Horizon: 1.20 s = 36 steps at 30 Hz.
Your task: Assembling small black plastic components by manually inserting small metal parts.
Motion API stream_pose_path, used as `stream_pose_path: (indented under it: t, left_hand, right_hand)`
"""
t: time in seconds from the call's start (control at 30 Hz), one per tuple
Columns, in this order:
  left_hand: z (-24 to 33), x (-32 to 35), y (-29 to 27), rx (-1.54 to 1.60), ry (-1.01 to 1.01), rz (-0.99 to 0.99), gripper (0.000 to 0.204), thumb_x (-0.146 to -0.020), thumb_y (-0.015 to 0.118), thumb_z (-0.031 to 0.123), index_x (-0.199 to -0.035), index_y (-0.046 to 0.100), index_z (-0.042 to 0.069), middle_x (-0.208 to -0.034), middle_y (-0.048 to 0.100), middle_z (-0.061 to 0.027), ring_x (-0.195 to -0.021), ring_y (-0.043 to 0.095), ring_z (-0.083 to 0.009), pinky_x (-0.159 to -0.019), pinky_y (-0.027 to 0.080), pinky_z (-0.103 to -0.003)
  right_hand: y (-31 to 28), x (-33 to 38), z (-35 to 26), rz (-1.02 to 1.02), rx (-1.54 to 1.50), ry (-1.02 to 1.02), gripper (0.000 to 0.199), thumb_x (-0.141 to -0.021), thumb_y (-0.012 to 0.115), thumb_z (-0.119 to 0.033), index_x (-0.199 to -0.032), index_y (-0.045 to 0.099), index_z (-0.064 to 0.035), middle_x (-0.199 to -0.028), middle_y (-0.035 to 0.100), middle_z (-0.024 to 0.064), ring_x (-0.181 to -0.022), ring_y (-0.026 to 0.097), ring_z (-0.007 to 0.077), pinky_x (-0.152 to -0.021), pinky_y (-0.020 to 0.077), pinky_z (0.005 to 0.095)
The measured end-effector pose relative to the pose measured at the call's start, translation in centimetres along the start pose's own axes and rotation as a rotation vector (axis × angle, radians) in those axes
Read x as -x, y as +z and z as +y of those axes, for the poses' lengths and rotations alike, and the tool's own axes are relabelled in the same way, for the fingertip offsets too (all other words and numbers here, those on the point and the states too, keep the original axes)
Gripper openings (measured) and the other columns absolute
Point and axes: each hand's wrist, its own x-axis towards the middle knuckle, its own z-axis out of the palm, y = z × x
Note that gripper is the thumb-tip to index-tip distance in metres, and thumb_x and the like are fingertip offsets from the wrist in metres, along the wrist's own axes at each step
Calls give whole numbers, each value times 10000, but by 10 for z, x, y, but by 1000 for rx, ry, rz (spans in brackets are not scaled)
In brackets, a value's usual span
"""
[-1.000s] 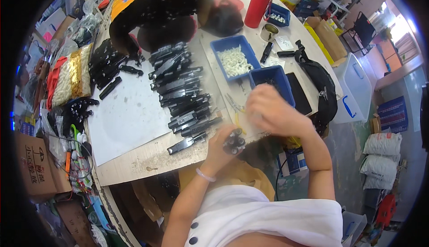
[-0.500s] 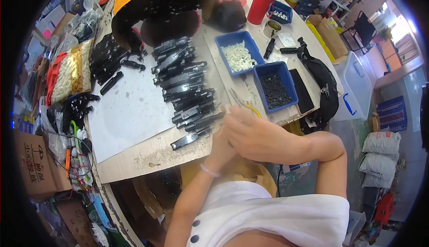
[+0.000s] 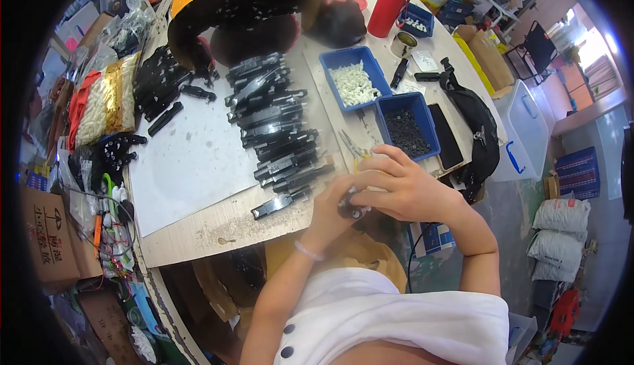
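My left hand (image 3: 328, 214) is closed around a small black plastic part (image 3: 351, 205) with pale spots, over the table's near edge. Most of the part is hidden by fingers. Against its right side press the curled thumb and fingertips of my right hand (image 3: 416, 192), while its upper fingers arch above. Just beyond the hands, yellow-handled pliers (image 3: 353, 146) lie partly covered. A long stack of black plastic pieces (image 3: 281, 127) runs away from me, left of the hands. Ahead to the right are a blue bin of small black parts (image 3: 407, 131) and a blue bin of white parts (image 3: 353, 81).
A white sheet (image 3: 191, 167) covers the table's left side, with more black pieces (image 3: 164, 119) along it. To the right lie a dark phone (image 3: 446, 135) and a black bag (image 3: 472, 114). A red bottle (image 3: 389, 5) and an open tin (image 3: 403, 45) stand farther back.
My right hand has shifted right and its fingers have opened out from over the left hand. The black part now shows between the hands.
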Motion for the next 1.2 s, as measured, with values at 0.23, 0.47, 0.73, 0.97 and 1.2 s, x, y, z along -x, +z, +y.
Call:
stream_pose_path:
  t: [0.23,0.47,0.73,0.97,1.2]
  left_hand:
    - [-6,3,-1,-49,-6,-4,602,-577,767,17,-1124,530,105,-1038,592,-119,-897,608,-298,-740,505,-345]
    - [-4,5,-2,-22,-70,-43,571,-602,753,45,-1124,523,68,-1076,592,-110,-1009,567,-282,-894,437,-343]
    - [-7,5,-2,-51,-26,-34,645,-534,783,6,-1120,532,108,-1063,592,-128,-948,603,-306,-788,500,-344]
    - [-9,5,0,-35,-9,-17,647,-537,783,7,-1121,525,113,-1063,590,-130,-946,603,-306,-789,501,-345]
    - [-10,6,1,-40,-7,-23,642,-546,775,6,-1125,518,111,-1066,587,-137,-949,601,-312,-796,500,-345]
  right_hand:
    - [-17,-5,15,152,22,27,206,-669,622,-76,-871,616,-113,-970,553,33,-1066,489,235,-991,333,425]
    - [-4,49,94,111,352,498,107,-734,628,-88,-840,636,-75,-930,563,57,-1049,466,237,-958,324,389]
    - [21,70,100,-148,289,532,84,-727,651,-148,-785,651,-87,-870,553,29,-1043,468,197,-1015,284,416]
    - [28,67,107,-188,321,495,84,-750,631,-160,-750,626,-77,-879,557,42,-1032,477,208,-1006,302,414]
    - [31,72,107,-187,255,555,88,-775,609,-158,-793,622,-73,-890,556,57,-1025,479,223,-1007,299,410]
